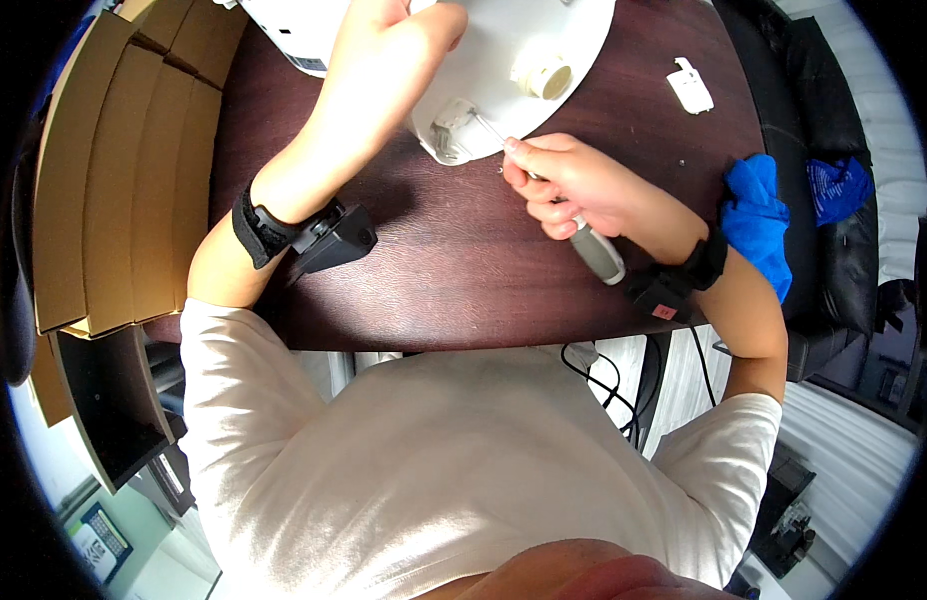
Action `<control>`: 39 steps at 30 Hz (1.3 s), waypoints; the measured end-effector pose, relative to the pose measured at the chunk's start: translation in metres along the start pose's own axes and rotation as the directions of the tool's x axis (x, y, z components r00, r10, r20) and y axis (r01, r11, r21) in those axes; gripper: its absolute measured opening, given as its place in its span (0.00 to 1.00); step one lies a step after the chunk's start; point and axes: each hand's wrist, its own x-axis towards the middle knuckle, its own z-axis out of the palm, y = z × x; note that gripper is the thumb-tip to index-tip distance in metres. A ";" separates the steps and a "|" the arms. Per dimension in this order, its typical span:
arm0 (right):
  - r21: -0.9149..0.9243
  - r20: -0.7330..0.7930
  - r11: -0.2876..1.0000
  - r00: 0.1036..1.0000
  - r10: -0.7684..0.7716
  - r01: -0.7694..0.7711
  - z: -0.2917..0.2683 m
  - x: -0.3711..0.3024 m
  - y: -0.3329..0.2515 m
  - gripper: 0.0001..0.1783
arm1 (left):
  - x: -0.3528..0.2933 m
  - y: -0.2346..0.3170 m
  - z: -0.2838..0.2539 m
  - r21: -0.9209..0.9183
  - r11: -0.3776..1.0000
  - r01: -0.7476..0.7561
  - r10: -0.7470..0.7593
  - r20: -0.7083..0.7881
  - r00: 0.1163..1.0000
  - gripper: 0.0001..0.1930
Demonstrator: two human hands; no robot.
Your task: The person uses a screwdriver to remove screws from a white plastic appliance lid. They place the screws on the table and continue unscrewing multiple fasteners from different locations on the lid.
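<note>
A large white plastic housing (494, 60) with a rounded edge lies at the far side of the table. A round cream-coloured neck (554, 80) stands up from it. My right hand (574, 190) is closed round a screwdriver (597, 252) with a grey handle. Its thin metal shaft points into a recess (452, 118) at the housing's near corner; whether the tip sits on a screw is too small to tell. My left hand (399, 30) rests at the housing with fingers curled, partly cut off by the upper edge of the view.
A small white plastic part (690, 87) lies on the dark wooden table (434, 270) at the right, with a tiny round piece (682, 162) nearer. A blue cloth (756, 215) hangs by the right edge. Cardboard boxes (124, 180) line the left side. Cables (624, 400) hang below.
</note>
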 end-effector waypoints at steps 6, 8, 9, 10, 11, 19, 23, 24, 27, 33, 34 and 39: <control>0.490 0.280 0.870 0.954 -0.102 -0.051 0.003 0.012 0.026 0.18 | 0.003 0.000 0.003 0.032 0.999 0.000 0.000 -0.018 1.000 0.25; 0.474 0.202 0.881 0.975 -0.090 -0.017 0.013 0.009 0.026 0.18 | 0.004 0.001 0.004 0.033 0.999 -0.007 0.007 -0.006 1.000 0.24; 0.432 0.128 0.902 0.990 -0.061 -0.001 0.019 0.004 0.021 0.18 | 0.004 0.002 0.003 0.035 0.999 -0.011 0.011 -0.001 1.000 0.24; 0.389 0.051 0.921 0.998 -0.035 0.013 0.023 0.002 0.019 0.18 | 0.004 0.000 0.002 0.050 0.999 -0.016 0.017 -0.007 1.000 0.25; 0.284 0.012 0.958 0.999 -0.036 0.031 0.015 0.003 0.020 0.19 | 0.004 -0.004 0.000 0.065 0.998 -0.021 0.022 -0.012 1.000 0.25; -0.979 -0.073 0.185 0.683 -0.727 0.092 -0.002 -0.003 0.022 0.17 | 0.006 -0.009 -0.004 0.058 0.996 -0.068 0.068 0.007 0.998 0.25; -0.996 -0.017 0.071 0.656 -0.755 0.055 0.003 -0.005 0.013 0.16 | 0.003 -0.003 -0.004 0.051 0.997 -0.052 0.051 0.013 0.999 0.25; -0.996 -0.011 0.068 0.653 -0.757 0.062 0.002 -0.004 0.012 0.16 | 0.004 -0.003 -0.004 0.048 0.998 -0.046 0.045 0.017 0.999 0.25; -0.996 0.024 0.034 0.630 -0.776 0.080 -0.002 -0.001 0.013 0.16 | 0.004 0.001 -0.001 0.076 0.997 0.008 -0.006 -0.024 1.000 0.25; -0.991 -0.046 0.119 0.703 -0.709 0.055 0.005 -0.006 0.005 0.17 | 0.002 -0.001 -0.002 0.038 0.999 -0.026 0.026 0.001 1.000 0.25; -0.992 -0.044 0.114 0.700 -0.712 0.054 0.005 -0.006 0.006 0.17 | 0.002 -0.001 -0.002 0.036 0.999 -0.026 0.026 0.003 1.000 0.25; -0.984 -0.075 0.170 0.727 -0.682 0.058 0.006 -0.006 0.004 0.18 | 0.001 -0.002 -0.001 0.024 0.999 -0.033 0.033 0.003 0.999 0.25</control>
